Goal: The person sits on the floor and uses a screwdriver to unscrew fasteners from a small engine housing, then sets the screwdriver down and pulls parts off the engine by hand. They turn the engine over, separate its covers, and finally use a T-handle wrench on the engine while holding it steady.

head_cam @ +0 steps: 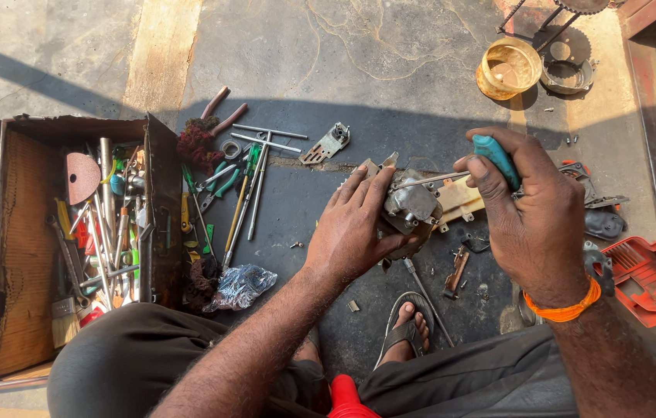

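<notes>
Head view, single frame.

Left hand: fingers spread and wrapped over a grey metal engine part, gripping it from its near-left side and holding it above the dark mat.

Right hand: closed in a fist around the teal handle of a screwdriver; the shaft runs leftward from the fist, its tip meeting the top of the engine part.

Orange wristband: on the right wrist.

Beyond the left hand's grip, further left: loose pliers, wrenches and rods on the mat, then an open wooden toolbox crowded with tools.

Right of the right fist: red plastic cover.

Above it, well apart: brass-coloured tin.

Below the held part: sandalled foot.
</notes>
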